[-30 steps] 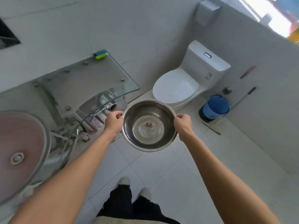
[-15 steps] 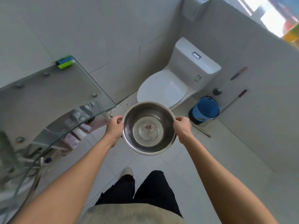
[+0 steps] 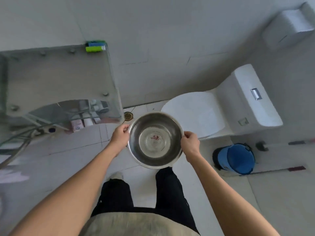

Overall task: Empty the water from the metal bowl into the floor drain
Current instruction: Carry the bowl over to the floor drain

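I hold a round metal bowl point(image 3: 155, 140) level over the floor, in front of my legs. A red mark shows on its bottom through a shallow layer of clear water. My left hand point(image 3: 119, 136) grips the bowl's left rim and my right hand point(image 3: 189, 143) grips its right rim. The floor drain point(image 3: 128, 116), a small round brass grate, lies on the tiles just beyond the bowl's upper left edge, close to the wall and the corner of the glass counter.
A glass counter point(image 3: 59, 79) juts out at the left with a green and blue sponge point(image 3: 95, 46) on its far corner and bottles beneath. A white toilet point(image 3: 219, 106) stands at the right, a blue bin point(image 3: 237, 158) beside it. White floor tiles point(image 3: 221, 193) surround my feet.
The view has swung left and tilted down, so the floor drain has come into sight beyond the bowl. Both hands keep the same grip and the bowl stays level.
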### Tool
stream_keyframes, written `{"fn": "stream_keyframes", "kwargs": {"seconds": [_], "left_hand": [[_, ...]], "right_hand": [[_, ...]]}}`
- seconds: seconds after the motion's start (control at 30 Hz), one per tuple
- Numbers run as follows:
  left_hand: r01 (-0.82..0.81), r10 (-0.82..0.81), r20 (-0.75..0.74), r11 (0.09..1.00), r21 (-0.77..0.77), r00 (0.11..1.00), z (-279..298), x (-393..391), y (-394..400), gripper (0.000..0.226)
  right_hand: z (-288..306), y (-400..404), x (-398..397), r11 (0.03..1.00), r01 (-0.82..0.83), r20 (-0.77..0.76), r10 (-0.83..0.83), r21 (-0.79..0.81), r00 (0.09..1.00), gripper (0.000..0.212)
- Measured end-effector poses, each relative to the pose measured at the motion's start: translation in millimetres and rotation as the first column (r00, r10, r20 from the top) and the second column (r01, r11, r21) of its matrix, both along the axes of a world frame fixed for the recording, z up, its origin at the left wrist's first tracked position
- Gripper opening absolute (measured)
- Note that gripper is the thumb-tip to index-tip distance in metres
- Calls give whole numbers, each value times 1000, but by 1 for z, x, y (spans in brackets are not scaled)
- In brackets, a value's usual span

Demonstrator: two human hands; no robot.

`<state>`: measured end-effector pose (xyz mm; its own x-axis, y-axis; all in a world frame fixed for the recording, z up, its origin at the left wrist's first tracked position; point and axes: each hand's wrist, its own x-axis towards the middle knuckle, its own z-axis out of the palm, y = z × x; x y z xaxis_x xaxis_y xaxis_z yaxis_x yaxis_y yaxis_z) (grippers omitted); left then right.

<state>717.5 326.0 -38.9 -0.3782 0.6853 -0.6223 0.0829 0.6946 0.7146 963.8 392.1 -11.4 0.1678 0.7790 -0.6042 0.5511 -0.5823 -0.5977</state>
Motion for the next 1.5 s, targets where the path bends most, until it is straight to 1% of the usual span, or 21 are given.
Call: {"fn": "stream_keyframes", "kwargs": {"seconds": [0.23,0.37,0.43,0.5,0.53,0.63,0.8,0.97,1.1,1.17,1.3,1.33,1.43,1.5], "left_hand": [[-226,225,-29,973,-46,974,-47,22,7,23],[-303,301,-43,951,-58,953,-82,19,3,25],[-332,329,-53,941,-64,943,-101,14,-1,26],[-348,344,-62,934,-75,937,-124,7,-7,27],[-364,360,-70,929,-66,930,-144,2,-7,28],[-380,375,-74,922,-68,924,-185,-4,-13,28],[-437,428,-112,896,-76,897,-263,-16,-21,33],[-456,449,-101,888,-63,888,-351,-33,-24,33],[-479,475,-76,876,-50,876,-409,-41,-18,36],[-481,477,-72,876,-44,876,-441,-48,-13,36],[-474,470,-72,878,-62,880,-500,-66,2,31],[-472,469,-62,880,-59,881,-520,-71,9,28],[-414,410,-61,907,-75,910,-547,-85,21,22],[-403,399,-69,912,-75,914,-567,-99,30,21]], "right_hand": [[-45,64,-1,966,-260,2,260,-13,966,34],[-81,83,-11,926,-374,12,375,-42,927,28],[-102,85,-20,911,-406,21,408,-65,913,27],[-126,84,-28,898,-432,9,435,-87,901,29],[-146,88,-36,883,-462,8,464,-82,886,30],[-189,94,-48,853,-516,16,519,-84,855,25],[-271,91,-71,826,-559,-8,560,-73,828,21],[-367,101,-96,815,-575,-27,574,-75,818,19],[-430,117,-111,803,-588,-38,587,-99,809,32],[-463,125,-121,785,-610,-35,610,-113,792,27],[-518,143,-142,786,-608,-14,611,-113,792,11],[-534,150,-149,777,-620,-13,623,-110,782,10],[-561,164,-159,753,-645,-10,649,-131,761,3],[-585,173,-170,756,-640,-11,645,-132,764,6]]}}
